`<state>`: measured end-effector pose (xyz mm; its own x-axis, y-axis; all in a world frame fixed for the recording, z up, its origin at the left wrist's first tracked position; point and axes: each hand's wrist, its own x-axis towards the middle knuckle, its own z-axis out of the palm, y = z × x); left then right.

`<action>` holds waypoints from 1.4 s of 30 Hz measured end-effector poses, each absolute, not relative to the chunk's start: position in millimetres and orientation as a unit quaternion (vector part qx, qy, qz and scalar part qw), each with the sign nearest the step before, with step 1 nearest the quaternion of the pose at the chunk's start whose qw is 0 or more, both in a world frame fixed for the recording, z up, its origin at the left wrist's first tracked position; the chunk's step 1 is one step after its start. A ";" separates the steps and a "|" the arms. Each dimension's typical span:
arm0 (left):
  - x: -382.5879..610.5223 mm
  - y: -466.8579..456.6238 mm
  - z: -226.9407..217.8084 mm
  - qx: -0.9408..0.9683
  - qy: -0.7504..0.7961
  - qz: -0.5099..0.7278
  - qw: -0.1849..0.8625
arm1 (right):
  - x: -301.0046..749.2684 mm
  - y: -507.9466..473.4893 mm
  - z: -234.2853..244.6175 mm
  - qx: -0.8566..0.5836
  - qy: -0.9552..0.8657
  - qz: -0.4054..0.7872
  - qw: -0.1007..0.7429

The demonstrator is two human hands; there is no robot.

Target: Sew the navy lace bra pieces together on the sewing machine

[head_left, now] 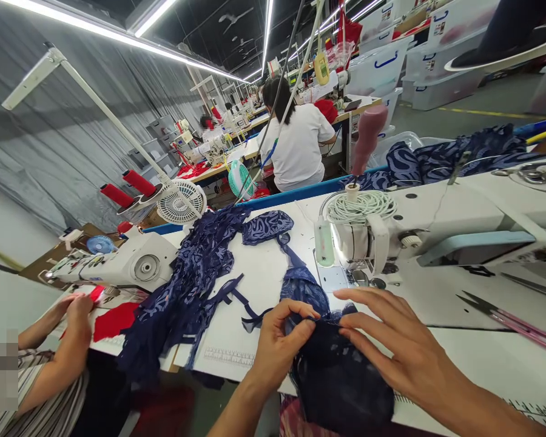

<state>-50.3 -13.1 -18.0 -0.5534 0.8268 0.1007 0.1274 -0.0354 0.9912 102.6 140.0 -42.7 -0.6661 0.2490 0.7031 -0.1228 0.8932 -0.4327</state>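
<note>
My left hand (282,343) pinches the edge of a dark navy lace garment piece (337,376) that hangs over the table's front edge. My right hand (391,346) lies on the same piece with fingers spread, pressing its upper edge. The piece leads up toward the needle area of the white sewing machine (368,240) just behind my hands. A navy strap (236,291) trails left from it.
A heap of navy lace (195,285) lies left on the white table (482,358). Scissors (509,318) rest at right. A co-worker's hands (75,306) handle red fabric at another machine (127,264) on the left. A person in white sits farther back.
</note>
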 end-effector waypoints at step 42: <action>-77.0 36.4 -73.6 0.776 0.590 0.224 -0.028 | 100.8 213.2 -97.4 -0.024 -0.975 0.044 0.217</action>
